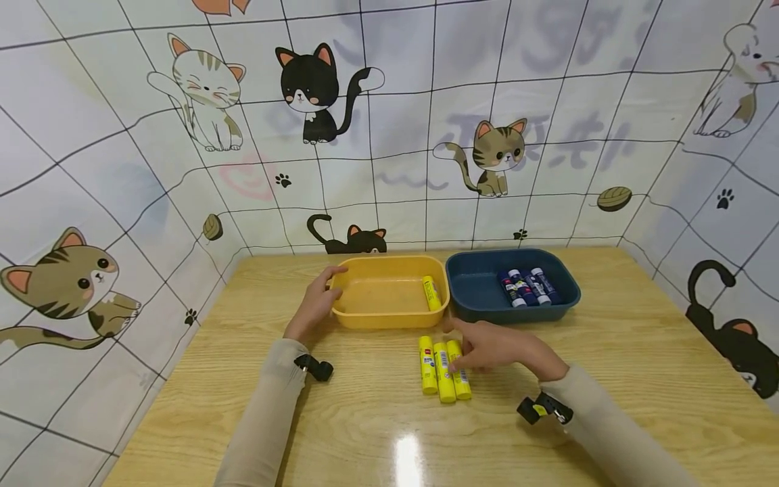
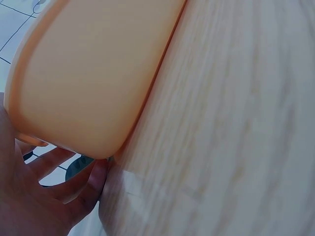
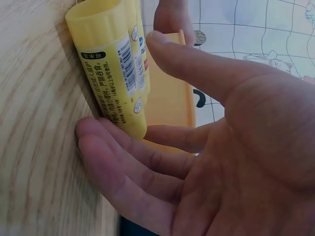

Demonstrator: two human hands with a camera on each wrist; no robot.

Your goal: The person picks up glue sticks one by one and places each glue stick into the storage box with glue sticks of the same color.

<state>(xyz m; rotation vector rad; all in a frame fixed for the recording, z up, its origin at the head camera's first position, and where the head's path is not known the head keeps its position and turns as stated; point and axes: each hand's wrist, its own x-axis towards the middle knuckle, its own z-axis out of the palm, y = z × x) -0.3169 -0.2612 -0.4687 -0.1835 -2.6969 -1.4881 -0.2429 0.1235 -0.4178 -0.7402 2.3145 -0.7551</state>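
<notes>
My left hand [image 1: 313, 304] grips the left end of a yellow plastic bin [image 1: 377, 291], its thumb over the rim. In the left wrist view, fingers [image 2: 91, 189] curve around the outside of the bin's end. One yellow glue stick [image 1: 431, 293] lies inside the bin at its right. In front of it, three yellow glue sticks [image 1: 445, 375] lie side by side on the table. My right hand [image 1: 493, 345] is spread beside the rightmost one, its thumb over the group. In the right wrist view, fingertips [image 3: 101, 157] are right at the end of the nearest glue stick [image 3: 106, 69].
A dark blue bin [image 1: 477, 291] stands against the yellow bin's right side, with several dark blue glue sticks [image 1: 526, 287] in its right half. Behind the wooden table [image 1: 365, 419] rises a cat-patterned sheet [image 1: 402, 135], which also covers both sides.
</notes>
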